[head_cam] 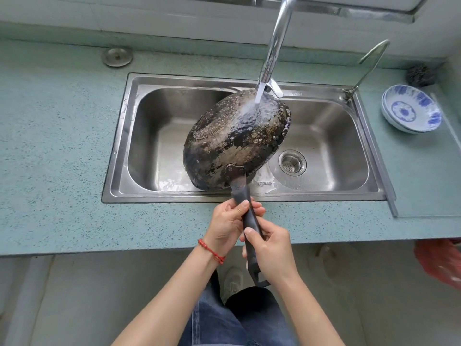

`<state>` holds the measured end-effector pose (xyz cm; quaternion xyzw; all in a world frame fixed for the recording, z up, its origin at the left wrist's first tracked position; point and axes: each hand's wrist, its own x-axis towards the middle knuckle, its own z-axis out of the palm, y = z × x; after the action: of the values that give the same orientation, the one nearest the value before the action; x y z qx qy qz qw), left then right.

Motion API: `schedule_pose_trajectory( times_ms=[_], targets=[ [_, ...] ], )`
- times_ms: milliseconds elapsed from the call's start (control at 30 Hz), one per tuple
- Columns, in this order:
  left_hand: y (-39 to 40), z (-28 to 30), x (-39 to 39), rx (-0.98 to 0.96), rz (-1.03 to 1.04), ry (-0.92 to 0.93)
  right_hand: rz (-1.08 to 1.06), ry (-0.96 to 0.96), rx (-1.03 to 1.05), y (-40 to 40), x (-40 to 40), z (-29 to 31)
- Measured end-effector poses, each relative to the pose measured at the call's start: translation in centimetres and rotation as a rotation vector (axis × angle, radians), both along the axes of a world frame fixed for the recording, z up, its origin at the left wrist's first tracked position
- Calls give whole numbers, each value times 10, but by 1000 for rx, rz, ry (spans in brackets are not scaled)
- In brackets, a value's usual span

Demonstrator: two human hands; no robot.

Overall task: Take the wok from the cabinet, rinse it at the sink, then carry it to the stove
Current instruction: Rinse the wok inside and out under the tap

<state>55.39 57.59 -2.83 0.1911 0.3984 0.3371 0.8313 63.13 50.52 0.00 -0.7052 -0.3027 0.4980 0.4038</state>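
Wok (234, 143) rinsing under tap (274, 46)
Both hands grip its handle (249, 221) — left hand (225, 224) nearer the bowl, right hand (270, 253) behind.

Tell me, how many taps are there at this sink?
2. The tall tap rises behind the middle of the sink and pours water onto the wok. The thin curved tap stands at the back right corner.
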Motion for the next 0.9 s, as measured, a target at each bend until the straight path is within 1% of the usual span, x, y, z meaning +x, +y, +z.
schedule_pose_trajectory(
  times_ms=[100,267,400,467,633,833,900],
  targets=[
    [0,5,-1,48,15,33,-5,100,11,1,3,4],
    [0,10,-6,105,21,58,-9,339,62,2,4,6],
    [2,14,-10,17,48,-53,-8,503,89,4,-2,5],
    [4,15,-14,1,57,-63,-2,550,81,5,-4,5],
    [7,11,-24,121,30,96,51,553,39,11,-10,5],
    [10,9,-27,248,50,252,177,474,-14,19,-5,13],
    [10,9,-29,282,47,305,198,416,-37,20,-5,14]
  ],
)
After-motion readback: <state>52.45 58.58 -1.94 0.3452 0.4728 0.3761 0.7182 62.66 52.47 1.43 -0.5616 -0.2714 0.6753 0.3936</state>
